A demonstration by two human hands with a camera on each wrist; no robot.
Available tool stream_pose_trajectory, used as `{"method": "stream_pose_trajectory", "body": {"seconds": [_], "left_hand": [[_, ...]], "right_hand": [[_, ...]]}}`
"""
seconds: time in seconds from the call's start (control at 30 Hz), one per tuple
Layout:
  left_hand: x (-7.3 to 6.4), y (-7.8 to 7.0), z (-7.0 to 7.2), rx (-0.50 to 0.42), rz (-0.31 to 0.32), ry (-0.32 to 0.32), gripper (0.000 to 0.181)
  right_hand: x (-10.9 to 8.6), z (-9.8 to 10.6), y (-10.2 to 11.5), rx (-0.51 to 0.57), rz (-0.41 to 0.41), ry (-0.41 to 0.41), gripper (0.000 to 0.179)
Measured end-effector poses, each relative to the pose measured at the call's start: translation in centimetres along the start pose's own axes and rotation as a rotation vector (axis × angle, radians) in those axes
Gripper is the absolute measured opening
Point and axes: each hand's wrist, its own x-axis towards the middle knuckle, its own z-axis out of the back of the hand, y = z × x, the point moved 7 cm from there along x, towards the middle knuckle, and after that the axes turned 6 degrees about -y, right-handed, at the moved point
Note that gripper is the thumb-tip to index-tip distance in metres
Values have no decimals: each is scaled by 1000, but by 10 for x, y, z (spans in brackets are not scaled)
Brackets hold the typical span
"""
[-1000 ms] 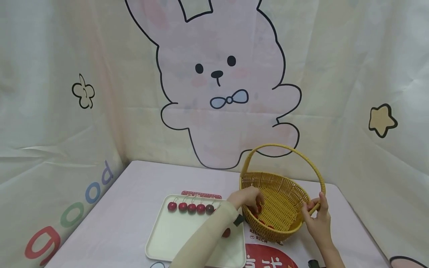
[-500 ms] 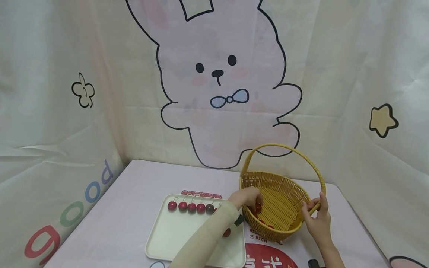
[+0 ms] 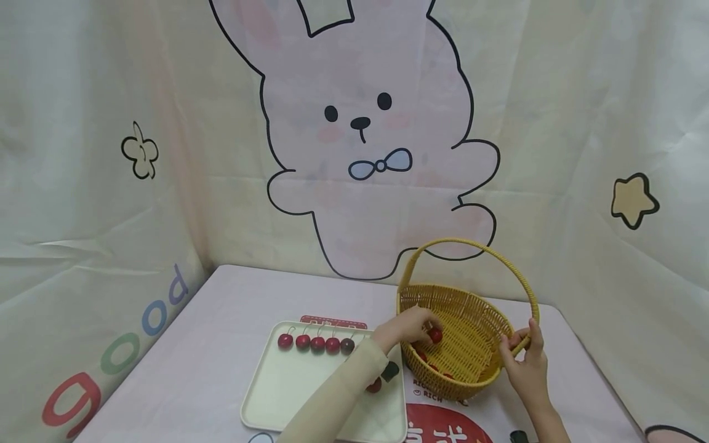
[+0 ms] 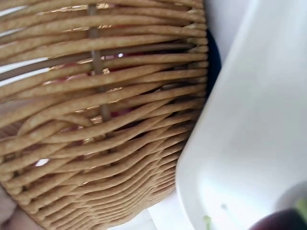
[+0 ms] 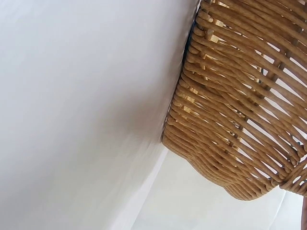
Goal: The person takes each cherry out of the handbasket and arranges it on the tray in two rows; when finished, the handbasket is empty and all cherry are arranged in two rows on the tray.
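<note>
Yellow woven cane forms the basket (image 3: 471,335), right of centre in the lower half of the head view, its handle (image 3: 454,240) arching up in front of the rabbit print (image 3: 365,203). From the bottom edge of the frame, a cream sleeve (image 3: 335,397) crosses the tray, and the left hand (image 3: 408,326) reaches over the basket's left rim, pinching 1 red cherry (image 3: 436,335) inside the basket. At least 3 more cherries (image 3: 447,376) show low along the near-left wall, partly hidden by the rim. Toward the lower right, the right hand (image 3: 525,363) grips the basket where handle and rim meet, thumb and fingers around the cane.

Left of the basket, in the lower middle of the frame, lies the off-white tray (image 3: 299,391). A row of 5 stemmed cherries (image 3: 317,344) lines its far edge, the rightmost darker than the others; 1 partly covered cherry (image 3: 374,386) sits nearer, beside the sleeve. Behind the tray is a red label (image 3: 333,322), and a red print with white characters (image 3: 445,424) lies at the bottom edge. The left wrist view has weave at left and a white tray corner at right; the right wrist view has weave at upper right.
</note>
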Motion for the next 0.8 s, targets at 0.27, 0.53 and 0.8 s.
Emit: {"method": "stream_pose_trajectory", "body": {"seconds": [0.27,0.53,0.8], "left_hand": [[-2,-5,4,73,-82,-116,32],[-12,-12,12,20,-98,-169,33],[-25,-11,18,-103,-112,-211,32]], "right_hand": [[-1,0,-1,-9,3,4,60],[1,0,1,-10,-5,4,60],[1,0,1,-7,-9,7,60]]}}
